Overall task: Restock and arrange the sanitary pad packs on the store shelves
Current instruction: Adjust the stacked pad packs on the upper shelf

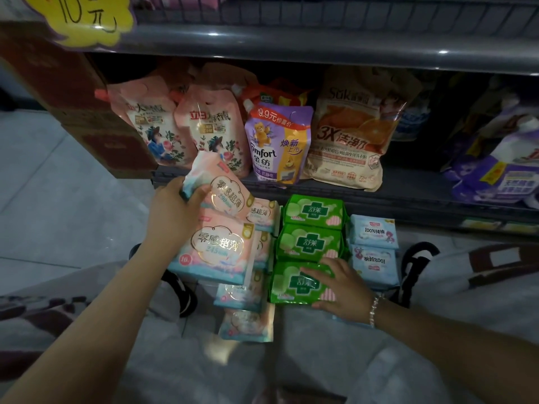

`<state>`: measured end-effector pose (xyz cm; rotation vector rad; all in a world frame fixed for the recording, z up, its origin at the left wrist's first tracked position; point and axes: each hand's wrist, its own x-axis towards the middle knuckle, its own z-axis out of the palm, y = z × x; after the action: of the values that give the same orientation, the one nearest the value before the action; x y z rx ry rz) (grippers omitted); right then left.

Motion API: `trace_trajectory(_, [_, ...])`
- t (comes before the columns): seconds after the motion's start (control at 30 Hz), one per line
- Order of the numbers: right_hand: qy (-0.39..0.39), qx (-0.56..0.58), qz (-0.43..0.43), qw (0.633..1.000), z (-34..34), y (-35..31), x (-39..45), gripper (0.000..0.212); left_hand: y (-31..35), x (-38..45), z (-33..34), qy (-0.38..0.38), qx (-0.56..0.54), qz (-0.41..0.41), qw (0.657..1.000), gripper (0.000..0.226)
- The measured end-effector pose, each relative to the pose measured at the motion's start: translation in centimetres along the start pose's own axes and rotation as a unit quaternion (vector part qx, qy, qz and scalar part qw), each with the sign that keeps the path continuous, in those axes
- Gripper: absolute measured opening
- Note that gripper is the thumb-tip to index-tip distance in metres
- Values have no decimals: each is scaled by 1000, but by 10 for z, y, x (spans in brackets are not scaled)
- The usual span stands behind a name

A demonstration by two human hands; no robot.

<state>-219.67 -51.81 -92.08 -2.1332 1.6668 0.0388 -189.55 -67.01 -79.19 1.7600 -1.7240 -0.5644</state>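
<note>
Dim grey shelving (320,45) runs across the top of our view, with pale floor tiles (58,185) off to the left and a yellow price tag (84,18) hanging at the upper corner. Brown cartons (96,135) stand at the shelf's left end.

Our left hand (172,211) grips a pink 290mm pad pack (224,185) by its crimped end, fingers curled around the seam, tilting it just above the pink stack. Below it lies a 245mm pink pack (215,249), touching more pink packs (248,293) that trail toward us. We judge these packs light, soft and squashy, with glossy film that could slide between fingers. The stiff sealed end or a pinch across the short sides looks like the safest hold, since pressing the middle only dents them.

On the shelf behind stand two pink floral refill pouches (186,132), a purple Comfort softener pouch (277,144) and a tan washing powder bag (353,132).

Next comes a column of three green pad packs (312,228) lying flat, touching one another. Our right hand (341,287), a bead bracelet (374,307) at the wrist, rests on the nearest one with fingers spread flat and nothing clasped.

Just beside them sit two pale blue cotton pad packs (374,246), stacked. Black basket handles (417,258) show at either side, so the packs seem to rest in a shopping basket, though its walls are hidden. Purple packs (495,176) crowd the far right shelf.
</note>
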Motion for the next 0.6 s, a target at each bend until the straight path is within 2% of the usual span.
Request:
trace_trajectory(0.3, [13, -92, 16, 996, 21, 11, 1, 66, -1, 1, 3, -2, 7, 4, 1000, 38])
trace_trajectory(0.6, [4, -85, 14, 996, 6, 7, 2, 67, 4, -7, 9, -38, 20, -13, 999, 41])
